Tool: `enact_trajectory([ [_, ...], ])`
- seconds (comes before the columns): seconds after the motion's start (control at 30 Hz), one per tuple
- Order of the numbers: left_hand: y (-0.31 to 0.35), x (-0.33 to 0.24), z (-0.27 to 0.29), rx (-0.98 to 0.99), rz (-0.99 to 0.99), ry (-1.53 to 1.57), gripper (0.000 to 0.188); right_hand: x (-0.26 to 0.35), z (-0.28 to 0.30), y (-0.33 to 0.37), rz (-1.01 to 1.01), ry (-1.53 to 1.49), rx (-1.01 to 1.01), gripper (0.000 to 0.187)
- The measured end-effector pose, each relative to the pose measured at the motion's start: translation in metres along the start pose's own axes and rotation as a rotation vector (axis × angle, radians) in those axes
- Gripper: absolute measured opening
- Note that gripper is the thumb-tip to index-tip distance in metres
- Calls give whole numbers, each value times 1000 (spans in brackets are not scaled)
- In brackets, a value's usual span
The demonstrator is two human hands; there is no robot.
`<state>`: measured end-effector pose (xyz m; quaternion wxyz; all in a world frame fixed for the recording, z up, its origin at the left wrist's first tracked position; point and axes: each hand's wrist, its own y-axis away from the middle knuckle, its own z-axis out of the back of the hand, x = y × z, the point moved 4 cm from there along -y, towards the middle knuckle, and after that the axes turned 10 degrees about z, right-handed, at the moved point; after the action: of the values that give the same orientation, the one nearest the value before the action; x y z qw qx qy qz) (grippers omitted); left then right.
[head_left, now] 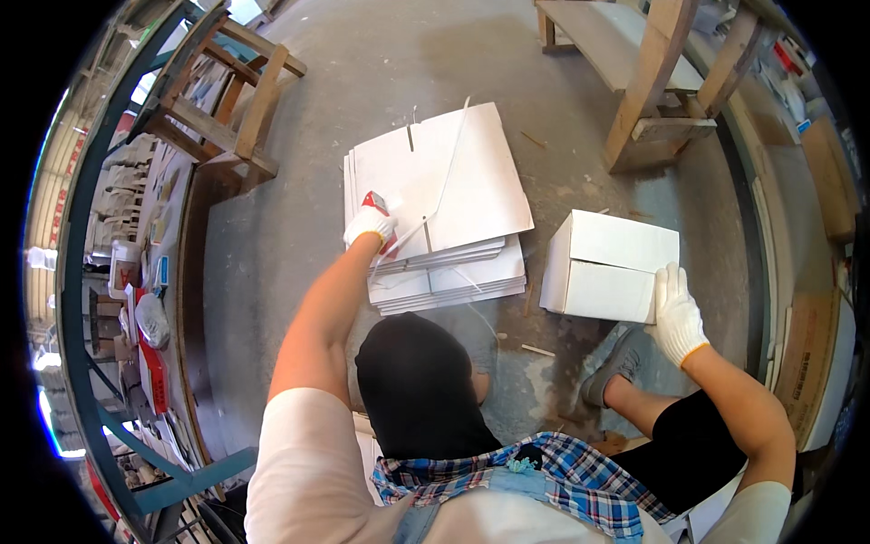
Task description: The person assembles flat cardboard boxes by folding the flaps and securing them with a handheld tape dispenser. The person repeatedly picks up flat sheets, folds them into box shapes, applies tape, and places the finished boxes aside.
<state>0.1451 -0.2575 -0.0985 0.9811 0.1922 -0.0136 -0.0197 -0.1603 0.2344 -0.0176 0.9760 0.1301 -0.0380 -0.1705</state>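
My left hand [366,226], in a white knit glove, is closed round a red tool [373,201] with a pale end; its exact kind is hidden by the glove. It rests over the left side of a stack of flat white cardboard sheets [471,172]. A thin white strap [450,163] runs loosely across the top sheet. To the right, a small white cardboard box [609,288] sits on the floor with its top flaps folded down. My right hand [675,317], gloved too, lies against the box's right edge with its fingers stretched out.
A wooden stand [258,109] is at the far left and a wooden bench [648,100] at the far right. Metal shelving [77,272] with many items lines the left. Brown cardboard [809,363] leans at the right. Wood scraps [537,350] lie on the floor near my shoe [616,367].
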Motion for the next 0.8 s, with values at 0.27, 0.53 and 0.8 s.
enact_trajectory([
  [0.27, -47, 15, -43, -107, 121, 825, 37, -20, -4, 7, 116, 266, -260, 55],
  [0.53, 18, -67, 100, -212, -445, 968, 36, -32, 6, 14, 137, 134, -240, 62],
  [0.8, 263, -232, 79, 583, -844, 748, 38, -35, -9, 12, 102, 148, -346, 42],
])
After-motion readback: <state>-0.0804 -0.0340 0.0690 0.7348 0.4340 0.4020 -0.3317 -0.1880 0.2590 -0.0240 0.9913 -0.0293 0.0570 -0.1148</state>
